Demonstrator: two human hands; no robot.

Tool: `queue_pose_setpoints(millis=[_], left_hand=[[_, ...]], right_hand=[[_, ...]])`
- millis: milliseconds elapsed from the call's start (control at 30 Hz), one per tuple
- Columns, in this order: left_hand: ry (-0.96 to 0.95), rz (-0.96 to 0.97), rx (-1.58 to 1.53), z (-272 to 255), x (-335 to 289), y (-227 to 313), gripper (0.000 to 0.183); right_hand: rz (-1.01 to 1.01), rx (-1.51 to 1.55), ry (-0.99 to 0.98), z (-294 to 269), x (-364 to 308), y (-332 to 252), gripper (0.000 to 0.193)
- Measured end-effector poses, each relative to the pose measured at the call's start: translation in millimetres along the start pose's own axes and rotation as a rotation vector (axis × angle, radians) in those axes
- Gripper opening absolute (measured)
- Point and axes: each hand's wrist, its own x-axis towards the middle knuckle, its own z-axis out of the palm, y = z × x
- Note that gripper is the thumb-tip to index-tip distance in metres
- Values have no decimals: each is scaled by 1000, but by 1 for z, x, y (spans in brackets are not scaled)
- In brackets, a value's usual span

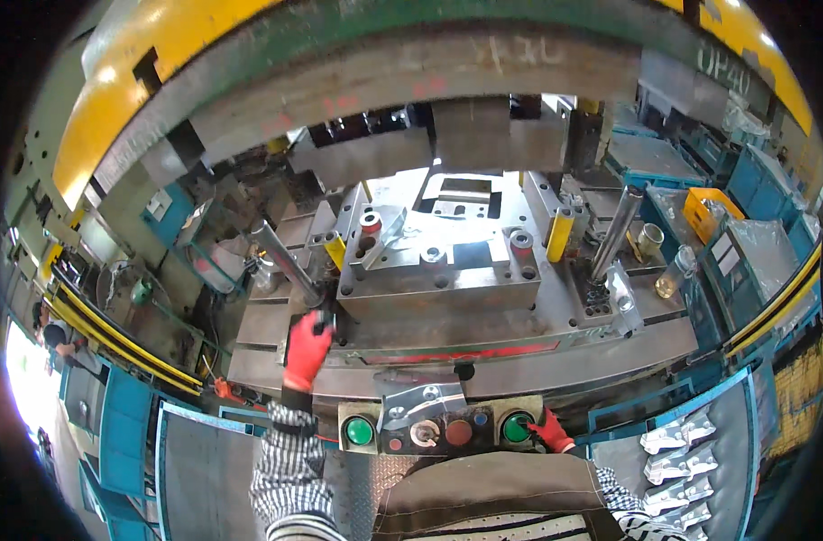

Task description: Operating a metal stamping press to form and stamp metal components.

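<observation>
My left hand (308, 348), in a red glove, reaches forward to the foot of the left steel guide post (287, 261). Its fingers look curled, with something dark at their tips that I cannot make out. On the right, my right hand (552, 433), also red-gloved, has its fingers apart at the edge of the green push button (517, 427) on the control box (379, 444). A second green button (359, 431) sits at the box's left end. A bent sheet-metal part (422, 402) lies on top of the box. Beyond it stands the lower die (438, 302), with shiny metal on it.
The upper press ram (411, 72) hangs overhead. Yellow posts (560, 236) and another guide post (617, 236) rise from the bed. A metal part (622, 302) and a clear jar (675, 273) stand right. Several formed parts (668, 469) lie on the right-hand blue-framed table (731, 451).
</observation>
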Motion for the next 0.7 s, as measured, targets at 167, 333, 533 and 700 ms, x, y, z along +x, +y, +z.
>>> queue_pose_setpoints(millis=[167, 333, 533, 700], left_hand=[[453, 514, 404, 12, 112, 136, 52], [374, 479, 935, 97, 188, 193, 60], [312, 271, 1041, 142, 214, 168, 51], [619, 672, 529, 89, 215, 105, 50]], right_hand=[[111, 207, -53, -8, -10, -41, 83], [274, 274, 205, -49, -24, 32, 73], [292, 521, 515, -150, -11, 40, 61], [-136, 559, 571, -231, 98, -36, 61]])
